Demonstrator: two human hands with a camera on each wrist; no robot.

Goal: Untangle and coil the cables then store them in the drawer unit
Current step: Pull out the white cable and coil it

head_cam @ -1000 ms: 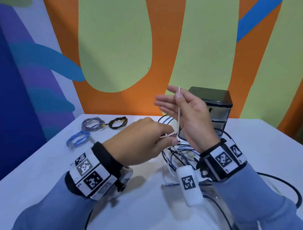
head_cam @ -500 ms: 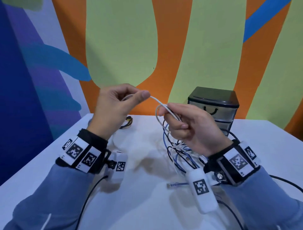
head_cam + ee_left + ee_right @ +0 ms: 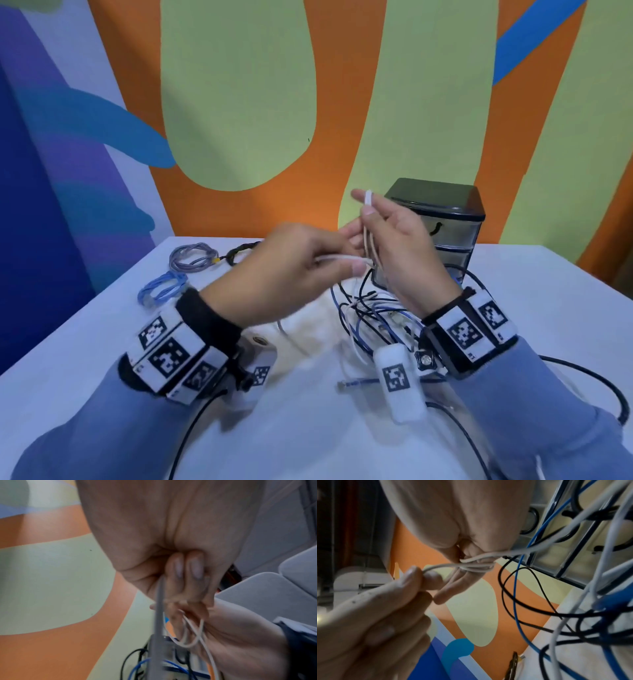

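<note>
A thin white cable (image 3: 368,240) is looped in a few turns round the upright fingers of my right hand (image 3: 367,207), and the thumb pins its top against them. My left hand (image 3: 356,265) pinches the cable's free run just left of the right palm. In the right wrist view the loops of the white cable (image 3: 476,566) cross the right fingers and the left hand (image 3: 426,573) pinches the strand. Below both hands a tangle of black, blue and white cables (image 3: 373,318) lies on the table. The dark drawer unit (image 3: 452,226) stands behind the right hand, its drawers closed.
Three coiled cables lie at the table's far left: grey (image 3: 193,255), black (image 3: 241,255) and blue (image 3: 162,287). A black cable (image 3: 613,387) curves along the table's right side. A painted wall closes off the back of the white table (image 3: 85,359).
The left hand, held high and to the left half a second ago with the cable stretched out, has come down to the right hand. The right fingers went from curled to upright.
</note>
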